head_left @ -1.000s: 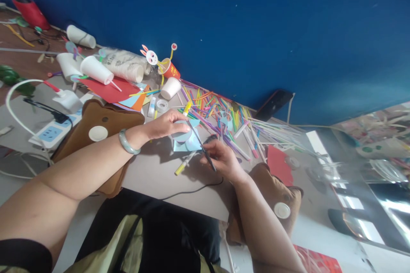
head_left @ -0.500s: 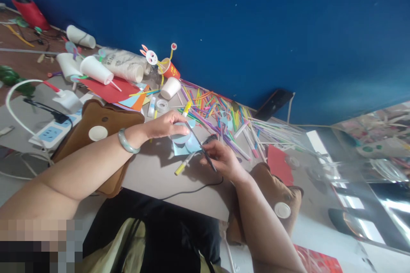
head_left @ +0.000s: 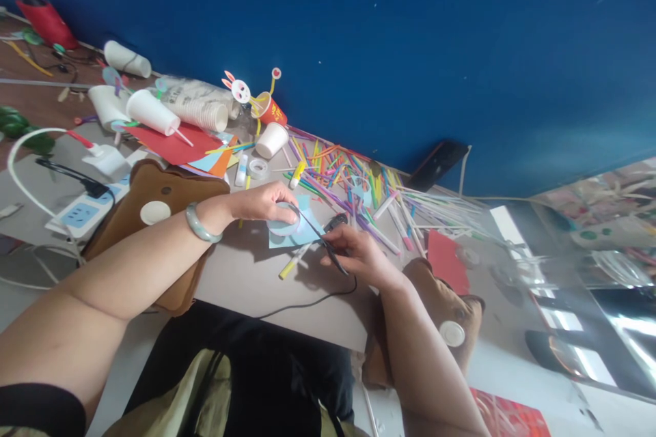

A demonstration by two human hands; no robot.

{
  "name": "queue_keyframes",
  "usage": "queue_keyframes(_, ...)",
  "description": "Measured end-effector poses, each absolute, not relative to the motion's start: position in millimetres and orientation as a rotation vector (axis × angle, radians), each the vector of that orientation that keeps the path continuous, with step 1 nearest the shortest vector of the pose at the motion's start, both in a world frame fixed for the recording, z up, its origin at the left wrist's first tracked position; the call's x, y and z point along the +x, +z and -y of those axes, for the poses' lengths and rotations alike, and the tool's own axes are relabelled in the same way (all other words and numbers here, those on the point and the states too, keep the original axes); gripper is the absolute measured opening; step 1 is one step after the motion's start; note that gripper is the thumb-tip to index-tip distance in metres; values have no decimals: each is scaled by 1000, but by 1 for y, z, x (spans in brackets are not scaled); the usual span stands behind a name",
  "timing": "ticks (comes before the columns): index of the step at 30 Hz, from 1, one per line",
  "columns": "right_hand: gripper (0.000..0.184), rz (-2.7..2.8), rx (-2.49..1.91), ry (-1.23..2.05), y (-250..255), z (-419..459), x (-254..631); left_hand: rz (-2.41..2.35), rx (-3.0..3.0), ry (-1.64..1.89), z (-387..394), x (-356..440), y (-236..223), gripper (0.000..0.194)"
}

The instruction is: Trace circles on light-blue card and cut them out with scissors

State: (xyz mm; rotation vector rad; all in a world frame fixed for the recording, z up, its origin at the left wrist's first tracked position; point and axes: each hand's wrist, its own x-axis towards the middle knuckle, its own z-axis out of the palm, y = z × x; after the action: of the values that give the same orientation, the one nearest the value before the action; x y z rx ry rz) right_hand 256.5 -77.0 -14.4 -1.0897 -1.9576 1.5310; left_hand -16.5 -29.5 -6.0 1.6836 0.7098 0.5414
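A thin dark bendable strip [head_left: 310, 222] spans the gap between my two hands; its exact kind is unclear. My left hand [head_left: 264, 203] pinches its upper end between thumb and fingers. Around the lower part, the fingers of my right hand [head_left: 361, 256] are closed. Under the strip, a light blue paper sheet [head_left: 307, 208] lies on the table, with a pale round piece [head_left: 283, 220] by my left fingertips. A yellow-capped marker [head_left: 290, 268] rests below, partly covered by shadow. Just behind my right hand sits a small black object [head_left: 336, 221], largely hidden.
Many coloured sticks [head_left: 328, 164] are strewn along the blue wall. White paper cups [head_left: 154, 113], a tape roll [head_left: 257, 168] and red paper [head_left: 171, 145] lie to the left. Brown cushions [head_left: 174, 194] flank the work area, and a black cable [head_left: 307, 305] crosses the front of the table.
The dark strip was straight and now bows in a curve. My left hand has moved slightly left and down; my right hand has barely moved.
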Motion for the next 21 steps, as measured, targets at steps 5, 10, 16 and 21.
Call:
queue_keyframes(5, 42, 1908, -1085, 1587, -14, 75, 254, -711, 1670, 527, 28, -17, -11, 25)
queue_keyframes(10, 42, 1857, -1086, 1624, -18, 74, 252, -739, 1739, 566, 26, -18, -13, 28)
queue_keyframes(16, 42, 1859, -1062, 1629, -22, 72, 251, -774, 1701, 546, 25, -19, -14, 25)
queue_keyframes(21, 44, 1866, -1074, 1602, -28, 67, 248, -827, 1698, 522, 21, -18, -21, 28)
